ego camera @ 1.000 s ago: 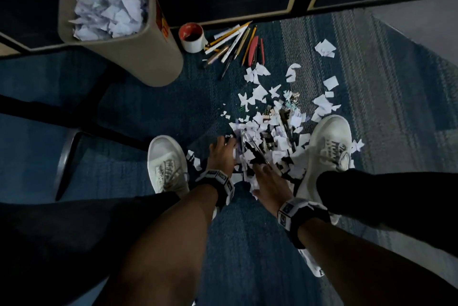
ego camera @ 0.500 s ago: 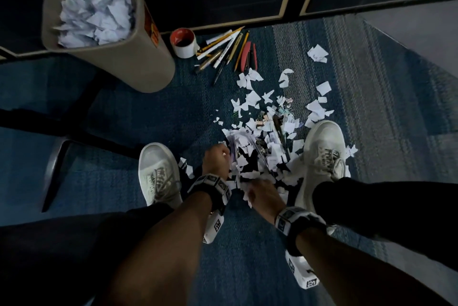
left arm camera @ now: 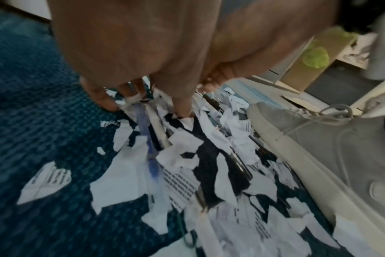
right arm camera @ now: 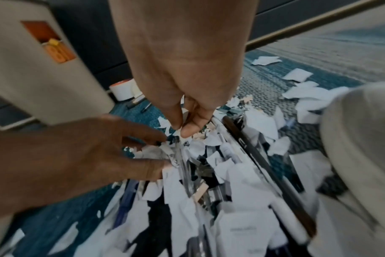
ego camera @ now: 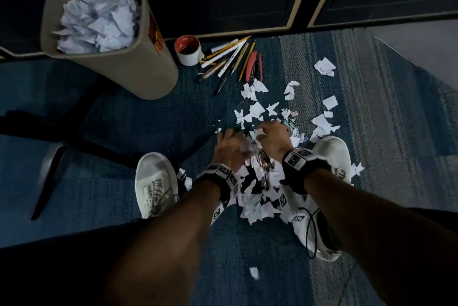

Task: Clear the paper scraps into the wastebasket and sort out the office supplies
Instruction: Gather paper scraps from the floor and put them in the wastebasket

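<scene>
Both my hands are down in the heap of paper scraps (ego camera: 257,196) on the blue carpet (ego camera: 124,132), between my two white sneakers. My left hand (ego camera: 229,149) has its fingers spread and curled down into the scraps at the heap's 10 o'clock edge; the left wrist view shows the fingertips (left arm camera: 182,111) pressing on paper beside a blue pen (left arm camera: 146,139), but whether anything is actually gripped I cannot tell. My right hand (ego camera: 272,137) is at the heap's 12 o'clock end, thumb and forefinger pinched on a small white scrap (right arm camera: 179,129), right above a clear pen (right arm camera: 182,163) lying in the pile. A dark marker (right arm camera: 264,167) runs alongside, near my right sneaker (ego camera: 329,157).

The beige wastebasket (ego camera: 138,67) stands at 10 o'clock from the heap, already packed with torn paper. It carries an orange label (right arm camera: 48,41); the lettering is too blurred to read. At 12 o'clock a white mug with a red inside (ego camera: 187,49) stands just beside the sorted pens and pencils (ego camera: 230,57), with a red cutter (ego camera: 251,66) at their right edge. The scraps carry printed lines, none legible. More loose scraps trail off toward 1 o'clock. My left sneaker (ego camera: 155,181) sits at 8 o'clock.
</scene>
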Motion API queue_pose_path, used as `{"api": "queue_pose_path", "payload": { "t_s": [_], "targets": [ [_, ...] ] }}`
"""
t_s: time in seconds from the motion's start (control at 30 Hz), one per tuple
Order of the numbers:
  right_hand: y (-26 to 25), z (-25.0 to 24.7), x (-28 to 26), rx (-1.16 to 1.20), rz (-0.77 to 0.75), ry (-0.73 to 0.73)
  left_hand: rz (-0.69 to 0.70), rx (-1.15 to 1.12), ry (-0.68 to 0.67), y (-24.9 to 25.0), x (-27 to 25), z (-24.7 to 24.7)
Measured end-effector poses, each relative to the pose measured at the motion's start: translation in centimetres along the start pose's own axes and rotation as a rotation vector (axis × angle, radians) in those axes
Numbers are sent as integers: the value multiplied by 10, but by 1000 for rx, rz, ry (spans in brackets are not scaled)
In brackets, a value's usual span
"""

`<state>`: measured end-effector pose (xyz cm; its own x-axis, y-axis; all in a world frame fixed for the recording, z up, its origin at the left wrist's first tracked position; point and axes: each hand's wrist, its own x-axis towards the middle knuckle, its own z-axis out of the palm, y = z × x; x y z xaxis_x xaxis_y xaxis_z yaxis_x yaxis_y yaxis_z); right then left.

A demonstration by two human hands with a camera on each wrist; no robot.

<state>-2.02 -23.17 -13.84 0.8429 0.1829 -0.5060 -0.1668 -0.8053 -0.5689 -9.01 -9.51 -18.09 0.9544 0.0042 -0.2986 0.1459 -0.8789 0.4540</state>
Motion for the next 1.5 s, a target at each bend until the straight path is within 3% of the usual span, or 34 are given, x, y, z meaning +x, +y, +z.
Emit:
{"api": "queue_pose_path", "payload": {
  "t_s": [0.07, 0.2, 0.37, 0.53, 0.67, 0.8, 0.97, 1.2, 1.3, 1.5],
  "targets": [
    [-4, 6, 11, -80, -63, -46, -69, -5, -32, -2, 2, 1],
    [-5, 19, 26, -298, -178, -149, -15, -102, -54, 2, 8, -2],
    [-1, 16, 26, -422, -305, -182, -164, -225, -141, 6, 17, -8],
    [3, -5, 31, -243, -222, -201, -192, -391, -127, -5, 18, -23],
    [0, -29, 48, -98, -146, -60, -275, -462, -13, -23, 22, -31],
    [-6, -37, 73, -115, -88, 44, -303, -427, 95, -41, 28, -36],
    [-16, -14, 80, -271, -86, -42, -401, -255, -15, -40, 29, -40],
    [-31, 29, 74, -336, -294, -8, -302, -89, 61, -36, 30, -32],
    [-36, 32, 77, -311, -309, -44, -264, -137, 73, -34, 32, -32],
    [-50, -5, 82, -270, -191, -190, -353, -310, -38, -37, 41, -38]
  ]
}}
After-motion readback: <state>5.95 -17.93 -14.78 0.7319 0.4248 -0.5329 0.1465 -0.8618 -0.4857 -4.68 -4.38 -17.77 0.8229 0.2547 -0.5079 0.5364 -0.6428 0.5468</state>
